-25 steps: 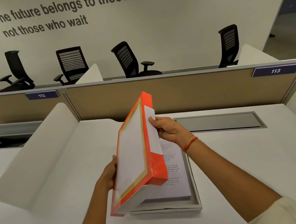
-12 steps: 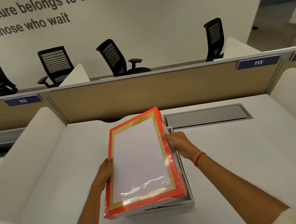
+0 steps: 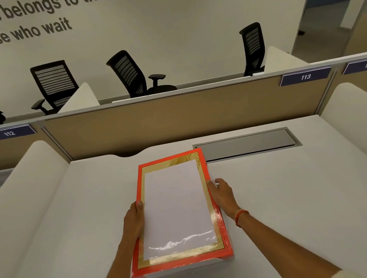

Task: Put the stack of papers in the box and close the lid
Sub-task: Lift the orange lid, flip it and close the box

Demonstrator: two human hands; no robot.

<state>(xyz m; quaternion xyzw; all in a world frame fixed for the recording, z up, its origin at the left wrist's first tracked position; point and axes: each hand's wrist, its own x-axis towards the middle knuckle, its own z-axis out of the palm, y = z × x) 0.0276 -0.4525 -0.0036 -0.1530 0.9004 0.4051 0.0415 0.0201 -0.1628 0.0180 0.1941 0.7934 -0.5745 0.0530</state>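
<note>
An orange lid [image 3: 177, 209] with a gold border and a white middle panel lies nearly flat over the white box [image 3: 187, 268], whose front wall shows as a thin strip beneath it. The stack of papers is hidden under the lid. My left hand [image 3: 134, 221] grips the lid's left edge, thumb on top. My right hand [image 3: 222, 193] holds the lid's right edge; an orange thread band is on that wrist.
The box rests on a white desk [image 3: 297, 194]. A grey cable hatch [image 3: 246, 144] is set in the desk behind the box. White curved dividers [image 3: 23, 198] stand left and right, a tan partition [image 3: 175, 117] at the back. Black office chairs beyond.
The lid went from standing on edge above the open box, papers showing, to tilted, to nearly flat over the box. Both hands came down with it.
</note>
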